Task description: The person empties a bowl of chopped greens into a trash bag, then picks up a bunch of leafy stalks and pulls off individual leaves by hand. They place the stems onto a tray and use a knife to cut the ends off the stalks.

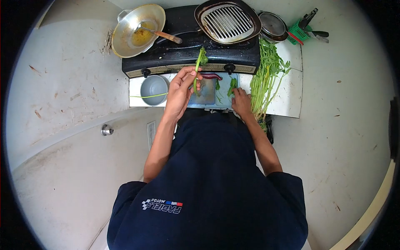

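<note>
My left hand (182, 89) pinches a green leafy stem (197, 68) between thumb and fingers, holding it upright above the counter, leaves at the top. Over the right side of a light-blue tray (225, 101), my right hand (242, 103) has its fingertips closed at a small sprig of green leaves (232, 84). More small green bits lie on the tray beside it. A dark red chili (211, 76) rests at the tray's far edge, partly behind my left fingers. Left of my left hand, a long thin stem (155, 96) lies across a grey bowl (151, 85).
A black stove (179, 56) stands behind the tray, bearing a wok (121, 37) with a wooden-handled ladle (166, 36) and a grill pan (228, 25). To the right are a large bunch of greens (263, 79), a lidded pan (273, 25) and a green basket (298, 32) with knives.
</note>
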